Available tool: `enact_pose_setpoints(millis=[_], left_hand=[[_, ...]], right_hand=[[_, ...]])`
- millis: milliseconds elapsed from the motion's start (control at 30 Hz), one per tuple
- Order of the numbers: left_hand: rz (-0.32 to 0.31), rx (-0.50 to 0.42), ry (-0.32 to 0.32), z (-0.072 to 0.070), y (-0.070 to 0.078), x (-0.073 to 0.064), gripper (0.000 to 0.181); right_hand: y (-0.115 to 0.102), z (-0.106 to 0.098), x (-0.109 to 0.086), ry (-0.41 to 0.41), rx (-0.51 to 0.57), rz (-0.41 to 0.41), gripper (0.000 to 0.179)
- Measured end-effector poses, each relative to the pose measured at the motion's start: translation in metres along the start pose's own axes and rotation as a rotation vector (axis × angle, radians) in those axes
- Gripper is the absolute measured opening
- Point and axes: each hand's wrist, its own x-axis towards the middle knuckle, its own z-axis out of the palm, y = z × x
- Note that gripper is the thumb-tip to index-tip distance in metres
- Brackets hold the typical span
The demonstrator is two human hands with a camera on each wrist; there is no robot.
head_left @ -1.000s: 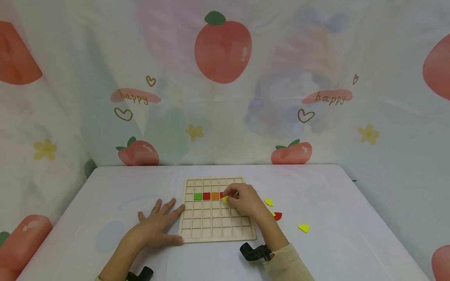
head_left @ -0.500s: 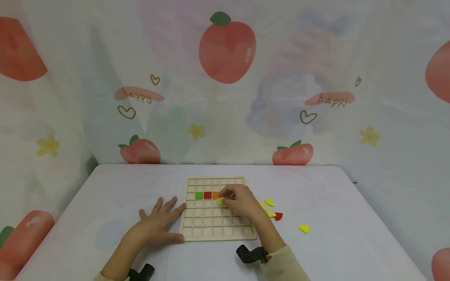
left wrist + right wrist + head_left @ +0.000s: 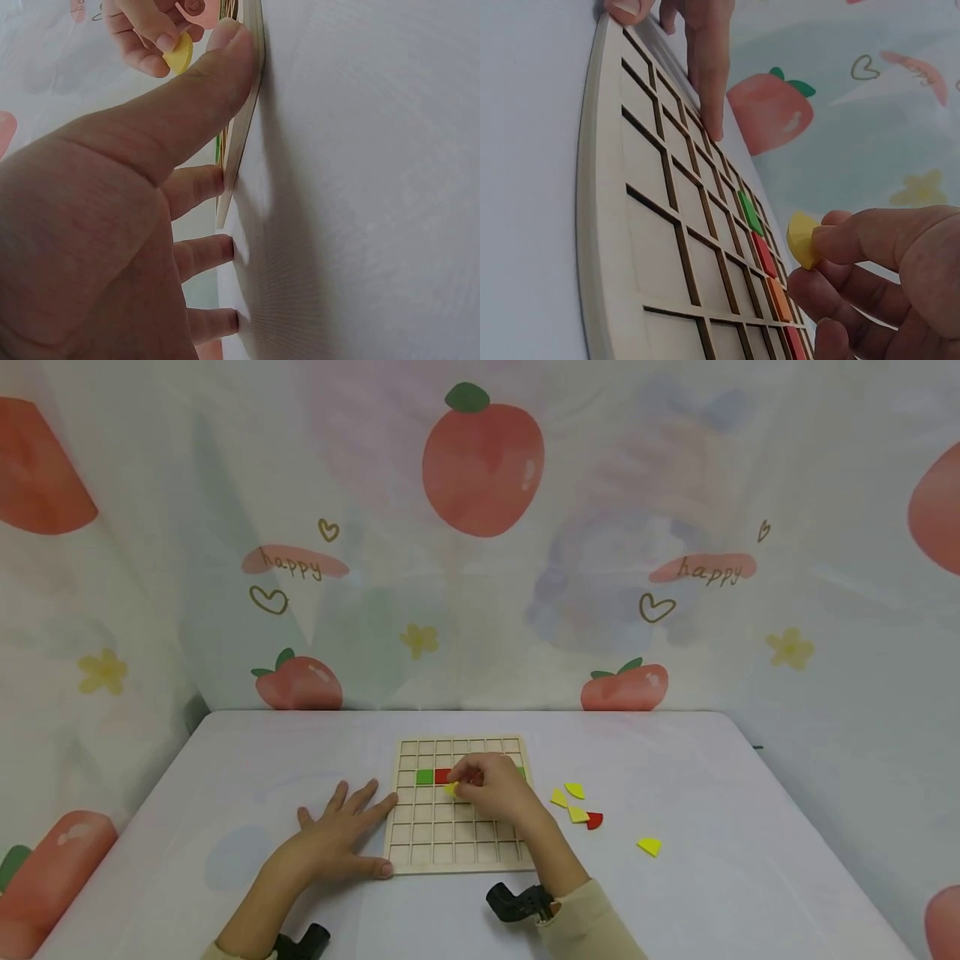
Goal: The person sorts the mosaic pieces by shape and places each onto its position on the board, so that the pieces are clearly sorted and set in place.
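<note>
My right hand (image 3: 495,785) pinches a yellow quarter-round piece (image 3: 802,238) between thumb and fingers, held over the wooden grid board (image 3: 435,835). In the right wrist view a green tile (image 3: 749,212), a red tile (image 3: 763,253), an orange tile (image 3: 779,299) and another red tile (image 3: 795,341) sit in one row of cells. A further green tile (image 3: 522,772) shows in the head view at the row's right end, partly behind the hand. My left hand (image 3: 333,841) rests with spread fingers at the board's left side, thumb and index fingertip against its edge.
Right of the board lie several loose yellow pieces (image 3: 558,797) and a red piece (image 3: 595,820) on the white table (image 3: 750,893). One yellow piece (image 3: 649,846) lies farther right. A printed cloth wall (image 3: 480,610) stands behind the table.
My right hand has moved left along the tile row with the yellow piece, uncovering the green tile at the right end. The left hand has kept its place at the board.
</note>
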Motion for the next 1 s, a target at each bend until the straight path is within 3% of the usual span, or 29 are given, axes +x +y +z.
enact_pose_setpoints(millis=[1000], left_hand=[[0.033, -0.018, -0.004, -0.003, -0.001, -0.003, 0.099]], right_hand=[[-0.007, 0.036, 0.017, -0.008, -0.024, -0.021, 0.008]])
